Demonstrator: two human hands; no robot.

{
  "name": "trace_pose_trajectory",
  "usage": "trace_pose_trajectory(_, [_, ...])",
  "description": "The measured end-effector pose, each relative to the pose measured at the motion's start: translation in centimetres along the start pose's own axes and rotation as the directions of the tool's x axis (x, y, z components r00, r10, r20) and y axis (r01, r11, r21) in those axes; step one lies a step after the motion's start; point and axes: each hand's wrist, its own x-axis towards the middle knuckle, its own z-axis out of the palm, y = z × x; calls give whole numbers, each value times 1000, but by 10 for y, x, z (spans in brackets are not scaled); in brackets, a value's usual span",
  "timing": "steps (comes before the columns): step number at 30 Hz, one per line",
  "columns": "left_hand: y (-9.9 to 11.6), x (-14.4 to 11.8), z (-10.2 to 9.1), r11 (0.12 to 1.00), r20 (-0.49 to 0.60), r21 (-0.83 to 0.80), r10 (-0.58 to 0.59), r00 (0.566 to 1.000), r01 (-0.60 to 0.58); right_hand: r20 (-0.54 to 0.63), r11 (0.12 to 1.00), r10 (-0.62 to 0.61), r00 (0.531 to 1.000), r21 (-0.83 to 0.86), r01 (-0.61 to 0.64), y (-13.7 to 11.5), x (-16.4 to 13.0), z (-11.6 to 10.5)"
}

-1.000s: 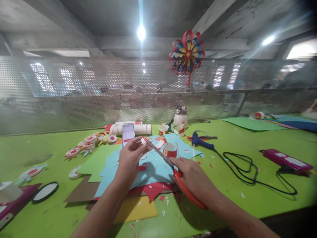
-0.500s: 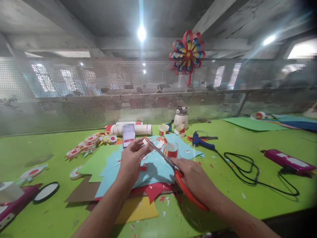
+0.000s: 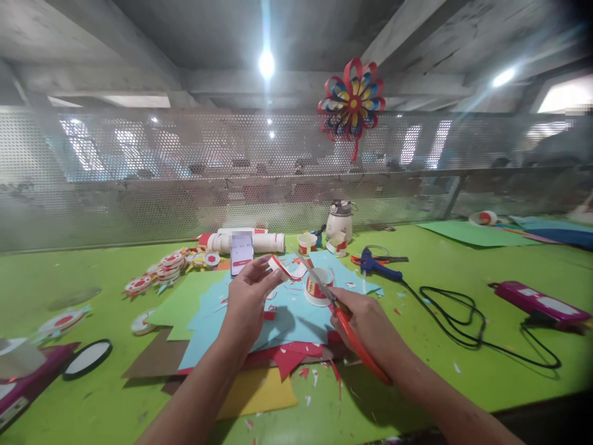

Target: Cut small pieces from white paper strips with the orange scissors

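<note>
Between the thumb and fingers of my left hand (image 3: 250,293) is a curved strip of paper (image 3: 280,269), white with a red edge. My right hand (image 3: 364,318) grips scissors with red-orange handles (image 3: 356,343); their blades point up and left, a little apart from the strip. Behind the blades, a cut paper cup (image 3: 317,290) in white, red and yellow stands on light blue paper sheets (image 3: 282,327). Red and white scraps lie around it.
A phone (image 3: 241,253) leans against white paper-cup stacks (image 3: 259,241). Decorated paper discs (image 3: 170,266) lie left. To the right are a blue glue gun (image 3: 380,267), its black cord and a purple power strip (image 3: 540,300). A bottle (image 3: 340,221) stands behind.
My right hand has drawn the scissors back to the right, so the blades have come away from the strip. The strip in my left hand now shows more of its curve.
</note>
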Motion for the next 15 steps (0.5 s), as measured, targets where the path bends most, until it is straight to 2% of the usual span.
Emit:
trace_pose_trajectory(9, [2, 0, 2, 999, 8, -23, -38, 999, 38, 51, 1000, -17, 999, 23, 16, 0, -3, 3])
trace_pose_trajectory(15, [1, 0, 1, 999, 53, -20, -32, 998, 33, 103, 996, 6, 995, -91, 4, -1, -5, 1])
